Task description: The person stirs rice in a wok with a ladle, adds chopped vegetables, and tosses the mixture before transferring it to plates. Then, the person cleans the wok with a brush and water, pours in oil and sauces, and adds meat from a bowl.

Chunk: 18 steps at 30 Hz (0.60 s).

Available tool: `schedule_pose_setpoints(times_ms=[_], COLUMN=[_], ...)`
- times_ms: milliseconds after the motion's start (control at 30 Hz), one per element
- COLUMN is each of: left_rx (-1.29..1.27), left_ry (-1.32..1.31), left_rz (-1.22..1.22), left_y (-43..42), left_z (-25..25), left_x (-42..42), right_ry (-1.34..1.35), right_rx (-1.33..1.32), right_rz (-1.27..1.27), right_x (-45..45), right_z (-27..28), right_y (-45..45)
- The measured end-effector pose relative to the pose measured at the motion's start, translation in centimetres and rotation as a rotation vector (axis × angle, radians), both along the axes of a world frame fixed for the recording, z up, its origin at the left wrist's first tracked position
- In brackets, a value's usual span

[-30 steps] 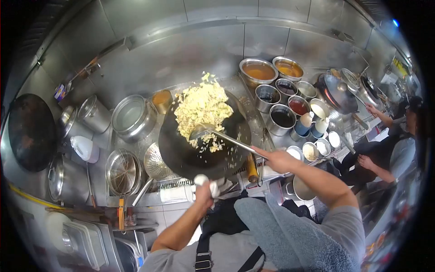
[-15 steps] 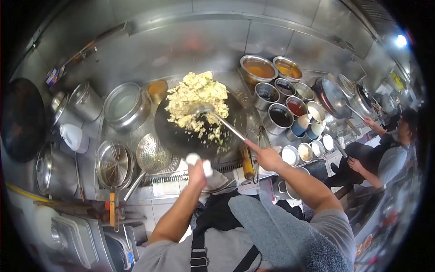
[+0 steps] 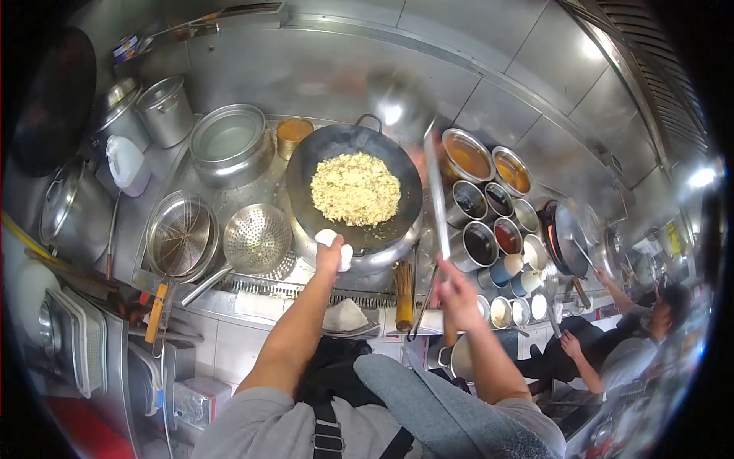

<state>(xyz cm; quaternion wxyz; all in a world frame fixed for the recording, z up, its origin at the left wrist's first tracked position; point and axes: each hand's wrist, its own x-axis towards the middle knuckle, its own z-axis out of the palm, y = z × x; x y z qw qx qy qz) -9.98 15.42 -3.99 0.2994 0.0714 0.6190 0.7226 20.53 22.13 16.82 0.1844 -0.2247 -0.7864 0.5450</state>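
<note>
A dark wok [image 3: 300, 183] sits on the stove in front of me with fried rice [image 3: 355, 189] spread over its bottom. My left hand [image 3: 330, 252] is closed at the wok's near edge, with a folded white cloth [image 3: 326, 237] between palm and metal. In my right hand [image 3: 456, 298] is the handle of a long metal ladle [image 3: 436, 191], held up to the right of the wok. The ladle's bowl [image 3: 394, 96] is smeared by motion near the back wall, above and apart from the rice.
Left stand a large lidless pot [image 3: 227, 145], a perforated skimmer [image 3: 258, 239] and a wire strainer [image 3: 183, 233]. Sauce containers [image 3: 480, 243] crowd the right side. A bamboo brush [image 3: 404, 298] lies near the front edge. Another person [image 3: 604, 344] works at a wok [image 3: 567, 233] farther right.
The rice, earlier heaped and tossed up with the wok tilted, now lies flat in the level wok. My right hand has lifted the ladle out of the rice, up and right.
</note>
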Motion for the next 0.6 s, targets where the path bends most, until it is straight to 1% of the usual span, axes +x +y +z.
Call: schedule_pose_setpoints(times_ms=[33, 67, 100, 133, 200, 233, 267, 300, 333, 367, 400, 433, 467, 500, 533, 567, 600], left_rx=[0.027, 0.026, 0.005, -0.015, -0.023, -0.048, -0.076, -0.077, -0.039, -0.003, -0.008, -0.028, -0.059, -0.072, 0.010, 0.096, 0.128], left_ry=[-0.154, -0.150, -0.288, -0.423, -0.405, -0.407, -0.411, -0.405, -0.307, -0.209, -0.196, -0.103, -0.018, -0.010, -0.054, -0.098, -0.066], left_rz=[-0.047, -0.043, -0.121, -0.198, -0.241, -0.225, -0.212, -0.209, -0.250, -0.294, -0.301, -0.299, -0.296, -0.301, -0.204, -0.107, -0.031], left_y=[-1.0, -2.8, -5.1, -7.0, -11.0, -13.1, -15.2, -16.8, -18.4, -19.9, -21.2, -22.1, -23.4, -24.8, -25.6, -26.1, -26.6], left_z=[0.7, 2.2, 4.4, 5.3, 2.6, 3.6, 4.8, 4.2, 3.5, 2.9, 2.9, 3.7, 4.3, 4.9, 5.7, 6.4, 7.2], left_x=[0.1, 0.7, 1.4, 1.8, 2.4, 3.3, 4.4, 5.0, 5.5, 6.0, 6.3, 6.6, 7.0, 7.3, 7.4, 7.4, 7.7], right_ry=[0.081, 0.163, 0.188, 0.199, 0.118, 0.050, -0.041, -0.175, -0.310, -0.301, -0.359, -0.417, -0.407, -0.434, -0.457, -0.359, -0.352], right_rx=[-0.067, -0.133, -0.102, -0.100, -0.063, -0.069, -0.271, -0.427, -0.581, -0.582, -0.530, -0.463, -0.463, -0.290, -0.108, 0.218, 0.212], right_rz=[-0.014, -0.030, -0.010, -0.004, -0.048, -0.013, -0.003, -0.012, -0.021, -0.023, 0.033, 0.096, 0.102, 0.089, 0.076, 0.079, 0.079], right_x=[-0.9, -1.6, -1.8, -2.0, -2.4, -2.9, -3.7, -5.1, -6.4, -6.9, -7.4, -8.3, -8.1, -7.4, -7.0, -6.8, -7.1], right_z=[4.4, 7.8, 8.2, 7.4, 3.0, 0.4, -1.5, -3.2, -4.3, -5.2, -5.9, -4.8, -3.9, -1.4, 0.1, -1.6, -3.0], right_y=[-1.0, -1.9, -1.5, -1.4, -1.0, -0.7, -0.8, 0.1, 1.5, 2.9, 4.4, 5.5, 6.0, 4.9, 4.7, 5.1, 5.2])
